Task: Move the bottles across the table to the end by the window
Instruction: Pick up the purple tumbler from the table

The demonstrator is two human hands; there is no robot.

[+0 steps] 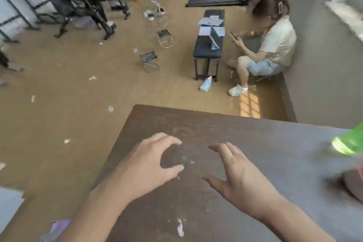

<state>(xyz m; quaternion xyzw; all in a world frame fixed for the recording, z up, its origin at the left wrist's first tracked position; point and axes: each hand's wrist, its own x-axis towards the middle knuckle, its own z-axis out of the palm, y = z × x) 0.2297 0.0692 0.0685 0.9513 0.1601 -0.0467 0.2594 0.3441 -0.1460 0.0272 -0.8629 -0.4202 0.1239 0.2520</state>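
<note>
A dark brown wooden table (pixel 196 127) fills the lower half of the view. My left hand (pixel 149 161) hovers over its middle with fingers curled apart and nothing in it. My right hand (pixel 235 171) hovers beside it, fingers spread, also holding nothing. A green translucent bottle (pixel 347 141) shows blurred at the right edge of the table, well to the right of my right hand. Only part of it is in view.
A person (pixel 275 41) sits against the wall past the table's far right corner, beside a black bench (pixel 208 45) with papers. Two small folding stools (pixel 149 61) stand on the floor. A blurred pinkish object (pixel 355 184) lies at the table's right edge. The window sill (pixel 345 15) is upper right.
</note>
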